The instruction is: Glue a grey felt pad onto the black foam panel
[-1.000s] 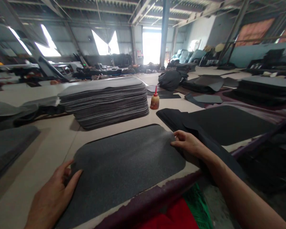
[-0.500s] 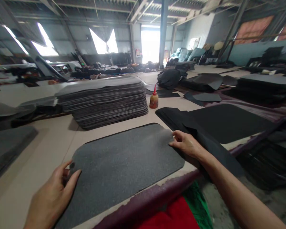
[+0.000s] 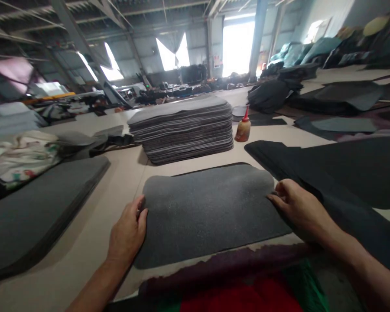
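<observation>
A dark grey sheet with rounded corners point(image 3: 208, 212) lies in front of me, its far left and right corners bowed up. Beneath its far edge shows a strip of another dark sheet point(image 3: 243, 164). My left hand point(image 3: 128, 229) pinches the left edge between thumb and fingers. At the right edge, my right hand point(image 3: 294, 203) has its thumb and fingertips closed on the sheet. Just beyond stands a tall stack of similar grey sheets point(image 3: 185, 134). To the right of that stack is a squeeze bottle with a red nozzle point(image 3: 243, 129), holding something amber-brown.
Another pile of grey sheets point(image 3: 45, 208) lies at the left, with a patterned cloth point(image 3: 22, 156) behind it. Black sheet material point(image 3: 344, 173) spreads over the right side. The table's near edge has a torn purple covering point(image 3: 227, 268), with red fabric point(image 3: 243, 297) below.
The view has swung left, so the table's contents appear farther right. My left hand has closed on the sheet's left edge, and the sheet's far corners now bow upward.
</observation>
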Tool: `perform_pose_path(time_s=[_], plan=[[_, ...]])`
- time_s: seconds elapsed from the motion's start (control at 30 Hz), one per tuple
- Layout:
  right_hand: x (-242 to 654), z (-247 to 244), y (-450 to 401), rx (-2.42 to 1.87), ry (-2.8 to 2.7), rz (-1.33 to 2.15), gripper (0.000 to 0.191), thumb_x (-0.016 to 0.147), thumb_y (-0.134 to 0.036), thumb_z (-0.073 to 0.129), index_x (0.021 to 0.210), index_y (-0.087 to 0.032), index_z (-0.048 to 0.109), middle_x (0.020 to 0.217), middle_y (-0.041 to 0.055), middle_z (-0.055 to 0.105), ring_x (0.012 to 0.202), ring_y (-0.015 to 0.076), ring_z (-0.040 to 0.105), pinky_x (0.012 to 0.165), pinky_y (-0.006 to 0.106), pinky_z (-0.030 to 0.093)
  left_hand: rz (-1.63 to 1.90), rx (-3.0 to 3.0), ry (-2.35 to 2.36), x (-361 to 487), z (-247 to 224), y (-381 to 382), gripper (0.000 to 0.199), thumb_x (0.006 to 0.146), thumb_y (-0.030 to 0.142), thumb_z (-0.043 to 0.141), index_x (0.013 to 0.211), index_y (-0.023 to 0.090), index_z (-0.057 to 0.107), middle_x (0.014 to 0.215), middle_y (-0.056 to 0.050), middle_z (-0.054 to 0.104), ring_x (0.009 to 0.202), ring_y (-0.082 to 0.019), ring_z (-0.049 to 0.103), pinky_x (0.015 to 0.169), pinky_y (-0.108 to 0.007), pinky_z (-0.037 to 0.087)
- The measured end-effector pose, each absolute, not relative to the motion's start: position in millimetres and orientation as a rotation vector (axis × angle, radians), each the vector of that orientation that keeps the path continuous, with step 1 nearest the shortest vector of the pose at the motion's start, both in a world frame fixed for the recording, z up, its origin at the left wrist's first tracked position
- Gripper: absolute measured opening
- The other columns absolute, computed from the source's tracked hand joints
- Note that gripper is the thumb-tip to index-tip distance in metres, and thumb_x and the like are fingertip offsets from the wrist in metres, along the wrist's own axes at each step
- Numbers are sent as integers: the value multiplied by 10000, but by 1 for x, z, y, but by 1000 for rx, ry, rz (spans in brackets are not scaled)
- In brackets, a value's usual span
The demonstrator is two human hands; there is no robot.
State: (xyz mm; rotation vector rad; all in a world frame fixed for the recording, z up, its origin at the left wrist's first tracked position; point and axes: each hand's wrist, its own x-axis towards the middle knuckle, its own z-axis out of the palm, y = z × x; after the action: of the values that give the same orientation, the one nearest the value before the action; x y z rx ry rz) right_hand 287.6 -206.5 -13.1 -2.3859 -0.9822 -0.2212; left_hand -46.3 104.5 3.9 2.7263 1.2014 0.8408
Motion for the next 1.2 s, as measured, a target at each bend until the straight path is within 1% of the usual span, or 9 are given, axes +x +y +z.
perform_pose_path(time_s=[0.1,0.23,0.37,0.43,0.6,0.8,1.0,1.13,1.2], plan=[[284,-15,-206,-2414,-1134,-223,293,927,-487,411,895,-235,557,907,64,606,701,200,585,604,331,380,814,2780,1235,-47,1,108,431,986,384,382,1345,170,491,1181,-106,581,1023,-242,634,814,-347,532],[279,-13,-205,-2493,-1159,-174,373,966,-474,305,960,-265,613,1024,58,611,755,201,620,617,326,399,944,2922,1171,-48,3,114,408,992,359,370,1289,140,542,1193,-135,556,1038,-262,618,869,-395,519],[279,-13,-205,-2513,-1155,-155,366,977,-459,306,994,-272,619,1050,55,614,784,206,638,627,326,416,1218,3087,1083,-43,23,87,305,981,312,431,1216,209,595,1224,-123,612,1117,-320,579,969,-539,429],[280,-14,-204,-2502,-1162,-162,363,981,-459,309,996,-271,619,1045,53,617,791,209,644,627,328,426,1301,3090,757,-36,34,58,271,958,307,496,1205,247,589,1201,-100,643,1130,-304,579,993,-536,415],[280,-14,-204,-2423,-1206,-235,360,982,-454,334,952,-269,641,976,73,641,757,222,651,638,339,462,706,3024,-278,1,42,-6,430,953,456,550,1315,225,534,1349,-89,605,1349,-222,472,1063,-345,476],[286,-8,-207,-2279,-1268,-128,314,955,-446,413,905,-264,663,952,79,674,784,234,661,724,339,512,205,2950,-429,36,29,-10,735,918,646,514,1468,170,406,1539,-98,442,1465,-281,331,1189,-445,361],[315,30,-196,-2257,-896,-1,413,933,-587,419,1001,-267,672,945,51,718,888,254,677,780,340,509,173,2954,-457,40,7,2,586,1006,488,426,1526,239,321,1591,-55,360,1489,-268,283,1220,-449,301],[336,42,-170,-2312,-836,89,480,941,-620,383,1046,-232,646,952,71,716,921,273,673,830,382,490,348,3002,-510,42,-5,6,517,1009,416,456,1497,268,377,1563,-55,404,1451,-280,361,1175,-450,380],[341,39,-156,-2256,-821,142,467,896,-606,466,1030,-200,652,950,90,708,927,281,662,830,390,487,437,3063,-546,43,-10,8,473,1024,378,431,1487,287,387,1561,-31,411,1441,-266,379,1158,-432,405]])
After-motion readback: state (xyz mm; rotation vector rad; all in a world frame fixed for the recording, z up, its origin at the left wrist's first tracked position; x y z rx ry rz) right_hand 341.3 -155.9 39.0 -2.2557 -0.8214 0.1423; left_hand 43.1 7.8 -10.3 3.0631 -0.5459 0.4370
